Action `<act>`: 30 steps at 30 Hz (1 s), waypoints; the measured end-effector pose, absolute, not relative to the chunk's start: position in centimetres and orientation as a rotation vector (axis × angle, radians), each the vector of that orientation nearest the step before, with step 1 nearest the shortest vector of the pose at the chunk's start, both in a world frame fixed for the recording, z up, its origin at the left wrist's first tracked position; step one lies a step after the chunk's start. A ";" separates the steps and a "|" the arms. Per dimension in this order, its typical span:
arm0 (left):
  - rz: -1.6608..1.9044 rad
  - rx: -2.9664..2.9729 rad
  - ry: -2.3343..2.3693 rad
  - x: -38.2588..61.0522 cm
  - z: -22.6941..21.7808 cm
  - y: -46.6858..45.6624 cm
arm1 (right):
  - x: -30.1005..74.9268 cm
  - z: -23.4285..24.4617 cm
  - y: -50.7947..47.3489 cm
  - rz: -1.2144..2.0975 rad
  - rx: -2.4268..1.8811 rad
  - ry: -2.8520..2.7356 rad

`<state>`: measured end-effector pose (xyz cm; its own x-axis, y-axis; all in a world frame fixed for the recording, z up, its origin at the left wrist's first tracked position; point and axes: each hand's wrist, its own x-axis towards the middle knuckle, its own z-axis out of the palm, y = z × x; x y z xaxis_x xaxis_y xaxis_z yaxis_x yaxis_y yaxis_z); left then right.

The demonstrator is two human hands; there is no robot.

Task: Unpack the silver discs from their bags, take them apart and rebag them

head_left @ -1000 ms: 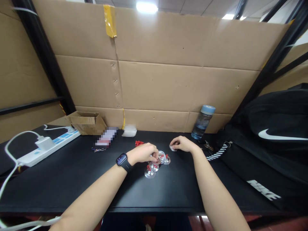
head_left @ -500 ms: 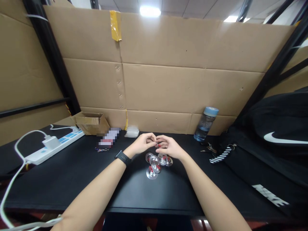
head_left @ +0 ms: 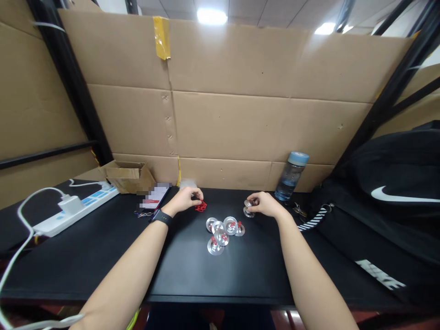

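Several silver metal discs [head_left: 222, 230] with small red pieces in their centres lie in a cluster on the black table [head_left: 103, 256]. My left hand [head_left: 184, 200], with a black watch on its wrist, reaches to a little pile of red pieces [head_left: 200, 207] and its fingers are curled on them. My right hand [head_left: 263, 204] is to the right of the cluster, its fingers pinched on a bare silver disc [head_left: 248, 207] at the table surface.
A clear water bottle [head_left: 290, 176] with a blue cap stands at the back right. A black bag [head_left: 385, 215] fills the right side. A white power strip [head_left: 68, 208], an open cardboard box [head_left: 126, 175] and a phone with keys [head_left: 151, 198] lie at the left.
My hands were joined above the discs half a second ago. They have parted: the left went to the red pile, the right to the lone disc. One more disc lies in the cluster.
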<state>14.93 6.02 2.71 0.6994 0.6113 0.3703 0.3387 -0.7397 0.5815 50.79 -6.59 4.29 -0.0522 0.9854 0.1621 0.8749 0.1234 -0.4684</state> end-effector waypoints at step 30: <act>0.595 2.605 0.643 17.5 3.6 2.9 | 44.0 4.7 -7.4 0.642 -1.303 -2.341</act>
<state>17.53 2.89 3.63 0.8044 0.5099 0.3050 0.3439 -0.8182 0.4608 44.00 -7.41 4.69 -0.4952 0.8620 0.1083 0.6861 0.4645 -0.5599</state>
